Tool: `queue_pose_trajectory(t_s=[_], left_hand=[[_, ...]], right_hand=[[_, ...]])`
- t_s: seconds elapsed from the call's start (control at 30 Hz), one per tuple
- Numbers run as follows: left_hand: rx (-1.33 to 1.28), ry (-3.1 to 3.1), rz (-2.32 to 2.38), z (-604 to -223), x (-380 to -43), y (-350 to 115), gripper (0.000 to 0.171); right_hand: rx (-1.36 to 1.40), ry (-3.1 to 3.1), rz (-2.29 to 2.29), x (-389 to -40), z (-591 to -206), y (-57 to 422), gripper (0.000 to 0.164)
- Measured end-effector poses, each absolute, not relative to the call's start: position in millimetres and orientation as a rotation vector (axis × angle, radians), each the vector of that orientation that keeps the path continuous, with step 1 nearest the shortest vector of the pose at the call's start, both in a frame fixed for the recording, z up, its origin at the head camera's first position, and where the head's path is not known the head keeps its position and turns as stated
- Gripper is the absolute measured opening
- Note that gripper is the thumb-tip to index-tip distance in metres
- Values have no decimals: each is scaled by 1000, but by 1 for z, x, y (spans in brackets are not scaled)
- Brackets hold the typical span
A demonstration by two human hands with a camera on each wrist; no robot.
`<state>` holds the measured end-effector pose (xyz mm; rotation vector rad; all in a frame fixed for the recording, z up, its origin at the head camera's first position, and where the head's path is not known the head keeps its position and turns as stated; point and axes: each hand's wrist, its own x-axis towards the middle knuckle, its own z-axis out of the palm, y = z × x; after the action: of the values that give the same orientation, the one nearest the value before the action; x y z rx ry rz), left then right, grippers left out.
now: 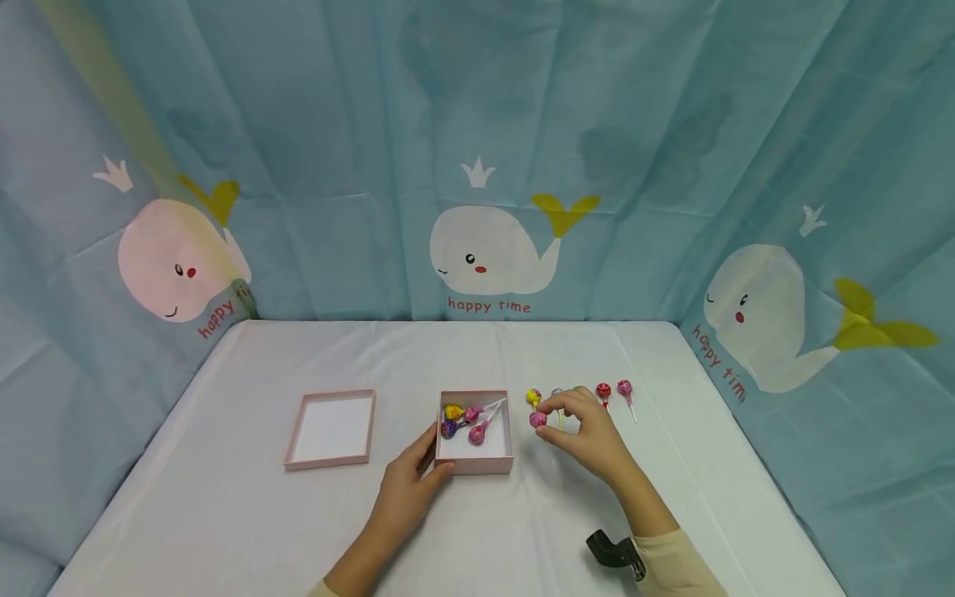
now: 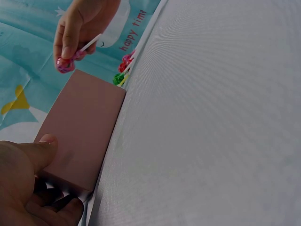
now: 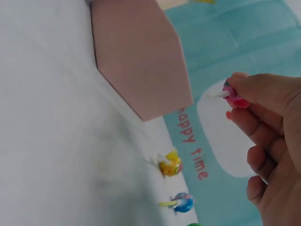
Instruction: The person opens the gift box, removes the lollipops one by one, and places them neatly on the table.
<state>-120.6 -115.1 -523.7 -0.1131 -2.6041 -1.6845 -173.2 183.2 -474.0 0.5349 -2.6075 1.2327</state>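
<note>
**Pink-wrapped lollipop (image 1: 538,419) pinched beside a hand-held pink box (image 1: 474,468)**

At far left, a shallow square lid (image 1: 332,427) lies on the white tablecloth (image 1: 224,514), its white inner face up inside a thin pink rim.

Next comes the left hand (image 1: 409,485), spread only as wide as the near left corner of the box: the thumb presses the front wall and the fingers wrap the left side. The box is square and lidless, smooth and matte dusty pink outside, white within. Inside, grouped mostly to the left, are a yellow lollipop (image 1: 453,412), a dark purple one (image 1: 448,429) and two pink ones (image 1: 472,414), whose white sticks slant towards the back right corner.

Just right of the box, the right hand (image 1: 589,435) is nearly closed, thumb and fingertips pinching the round, shiny head of the pink-wrapped lollipop above the table; its white stick juts free. Beyond that hand, a row of lollipops runs rightward: yellow-wrapped (image 1: 533,396), blue (image 3: 184,202), green (image 2: 119,79), red (image 1: 603,389) and magenta (image 1: 625,387). Beside the beige right sleeve (image 1: 675,564) sits a curved black fitting (image 1: 613,550)
</note>
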Motion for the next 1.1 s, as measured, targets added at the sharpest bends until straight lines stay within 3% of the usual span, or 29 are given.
queue_pose_trajectory(t_s=[0.3, 1.1], left_hand=[[-96, -2616, -1700, -523, -119, -115, 70], [-95, -2631, -1672, -523, -120, -115, 71]], right_hand=[[357, -2697, 1256, -173, -496, 187, 28], [261, -2860, 1137, -176, -524, 189, 19]])
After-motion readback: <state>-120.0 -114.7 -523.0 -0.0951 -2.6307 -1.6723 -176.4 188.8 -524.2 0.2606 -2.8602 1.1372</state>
